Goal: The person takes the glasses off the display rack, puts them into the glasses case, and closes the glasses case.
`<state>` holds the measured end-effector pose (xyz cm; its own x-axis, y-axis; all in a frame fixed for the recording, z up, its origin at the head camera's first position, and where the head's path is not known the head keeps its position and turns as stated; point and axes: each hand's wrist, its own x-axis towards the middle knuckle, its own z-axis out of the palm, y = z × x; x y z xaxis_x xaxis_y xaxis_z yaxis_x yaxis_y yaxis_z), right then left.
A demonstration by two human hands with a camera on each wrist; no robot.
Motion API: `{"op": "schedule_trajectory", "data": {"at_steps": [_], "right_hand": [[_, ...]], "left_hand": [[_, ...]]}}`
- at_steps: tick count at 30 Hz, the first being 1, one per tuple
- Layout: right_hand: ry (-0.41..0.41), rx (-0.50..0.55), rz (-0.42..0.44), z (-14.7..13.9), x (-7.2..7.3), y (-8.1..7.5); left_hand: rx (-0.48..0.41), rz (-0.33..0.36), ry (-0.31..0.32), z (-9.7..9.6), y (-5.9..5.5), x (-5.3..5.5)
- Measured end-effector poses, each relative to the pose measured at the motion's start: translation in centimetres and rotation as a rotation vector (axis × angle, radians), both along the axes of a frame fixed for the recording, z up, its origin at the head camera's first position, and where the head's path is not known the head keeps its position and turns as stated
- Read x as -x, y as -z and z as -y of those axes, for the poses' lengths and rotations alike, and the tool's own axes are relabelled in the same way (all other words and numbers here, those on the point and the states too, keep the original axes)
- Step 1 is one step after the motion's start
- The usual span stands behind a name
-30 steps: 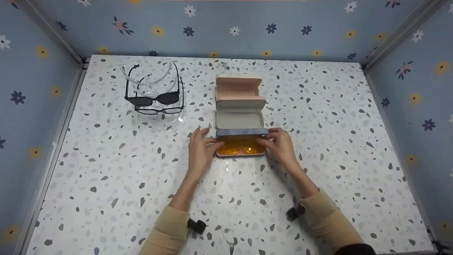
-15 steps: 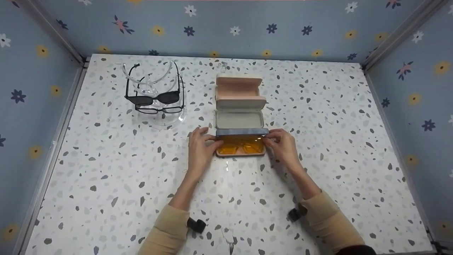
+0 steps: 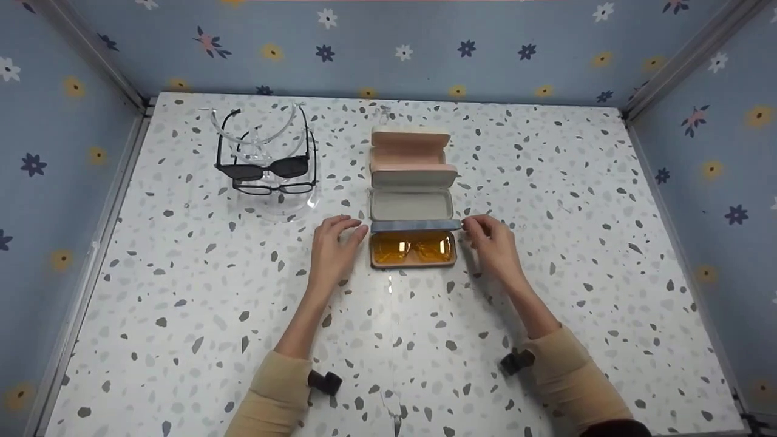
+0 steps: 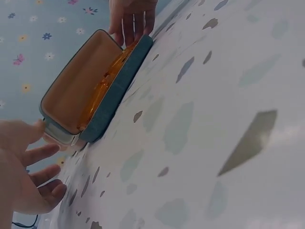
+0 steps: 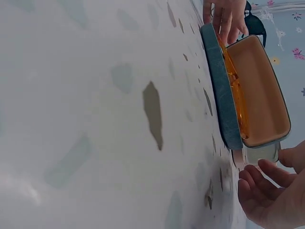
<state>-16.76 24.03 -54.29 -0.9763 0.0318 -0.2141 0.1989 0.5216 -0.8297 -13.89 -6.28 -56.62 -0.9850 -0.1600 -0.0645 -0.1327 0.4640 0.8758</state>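
Observation:
Orange-tinted glasses lie inside a blue glasses case with a peach lining. Its lid stands raised at the back. To the left of the case is my left hand, with relaxed fingers and nothing held; its thumb is just off the case in the head view. My right hand is at the other side, fingers loosely bent, their tips close to the lid's right end. Whether they touch it I cannot tell. In the right wrist view, the right hand shows nothing in its fingers.
Behind the blue case stand an open grey case and an open pink case. At the back left are dark sunglasses, black-framed glasses and clear eyewear, overlapping. Flowered walls enclose the speckled table.
Both hands have come off the orange glasses and moved outward, the left hand to the left and the right hand to the right. The glasses have settled lower into the blue case.

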Motion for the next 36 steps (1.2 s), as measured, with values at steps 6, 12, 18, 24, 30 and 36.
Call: {"op": "schedule_trajectory", "data": {"at_steps": [6, 12, 18, 24, 30, 36], "right_hand": [[-0.057, 0.02, 0.062, -0.1, 0.8, -0.7], [-0.157, -0.064, 0.136, -0.2, 1.4, -1.3], [-0.244, -0.135, 0.194, 0.0, 1.9, -1.6], [-0.296, -0.222, 0.243, 0.5, 2.3, -1.7], [-0.306, -0.224, 0.249, 0.5, 2.5, -1.4], [-0.299, -0.164, 0.26, 0.3, 2.7, -1.3]], "left_hand": [[0.028, 0.109, 0.077, 0.0, -0.9, 0.8], [0.082, 0.181, 0.186, -0.1, -1.3, 1.6], [0.101, 0.234, 0.246, -0.2, -1.7, 2.3], [0.088, 0.163, 0.279, -0.5, -1.7, 2.7], [0.066, 0.143, 0.296, -0.5, -1.7, 3.0], [0.042, 0.212, 0.296, -0.3, -1.7, 3.0]]}}
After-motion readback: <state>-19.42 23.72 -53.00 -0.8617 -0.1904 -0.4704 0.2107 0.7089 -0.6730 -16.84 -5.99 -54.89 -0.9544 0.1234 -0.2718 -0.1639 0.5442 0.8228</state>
